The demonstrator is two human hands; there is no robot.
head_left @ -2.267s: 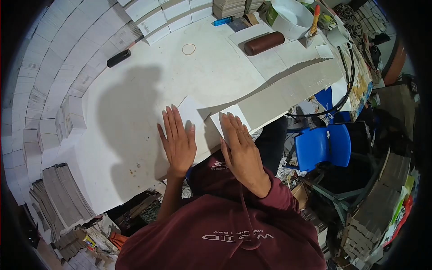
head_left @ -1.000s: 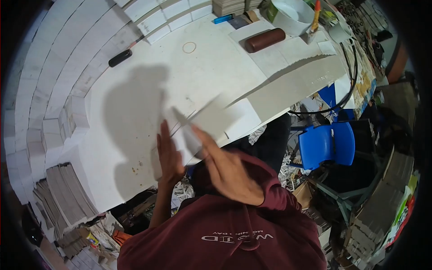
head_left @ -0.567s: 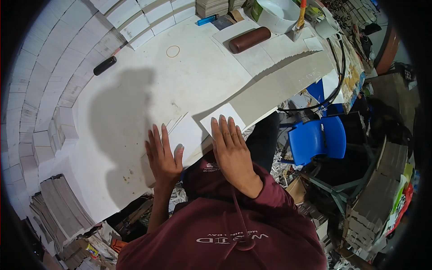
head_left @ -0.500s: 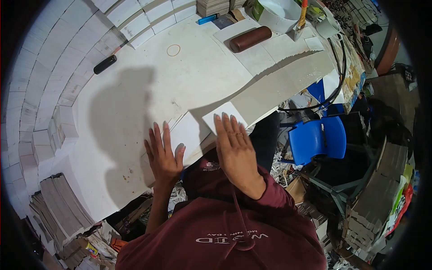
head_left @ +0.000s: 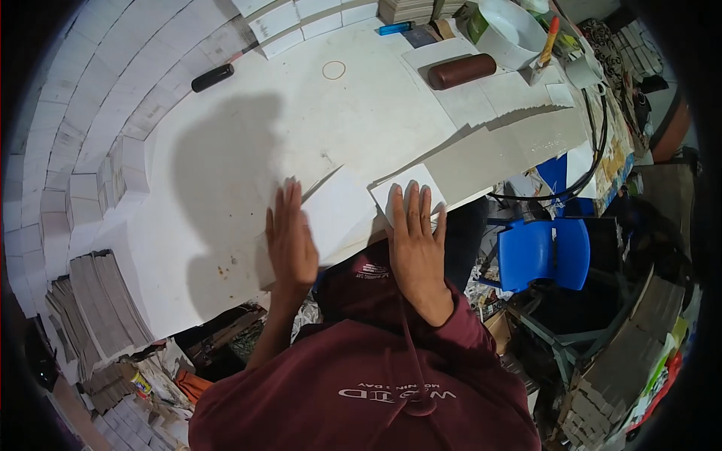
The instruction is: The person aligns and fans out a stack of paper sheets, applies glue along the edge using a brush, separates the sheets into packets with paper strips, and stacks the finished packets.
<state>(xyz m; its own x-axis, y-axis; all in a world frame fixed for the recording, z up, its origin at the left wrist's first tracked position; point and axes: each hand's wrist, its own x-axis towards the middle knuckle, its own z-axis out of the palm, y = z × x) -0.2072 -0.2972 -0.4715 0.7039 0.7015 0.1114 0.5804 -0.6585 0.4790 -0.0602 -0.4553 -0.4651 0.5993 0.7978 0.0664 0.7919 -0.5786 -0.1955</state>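
Note:
My right hand (head_left: 418,244) lies flat with its fingers spread on a small white card (head_left: 408,180), which rests at the near end of a long row of overlapping grey boards (head_left: 504,146). Left of that card, some white sheets (head_left: 336,207) lie at the table's near edge. Along their left side stands my left hand (head_left: 292,234), fingers stretched out and close together, touching or nearly touching the sheets. It holds nothing that I can see.
On the white table (head_left: 241,173) are a brown case (head_left: 462,71), a black-handled tool (head_left: 213,77), a rubber band (head_left: 334,71) and a white tub (head_left: 511,34). Stacked white blocks (head_left: 83,105) line the left side. A blue chair (head_left: 543,255) stands right, below black cables (head_left: 594,143).
My left hand has turned from flat and spread to more upright, against the sheets' left side. The sheets look less fanned. My right hand stays on the card; the whole view has shifted.

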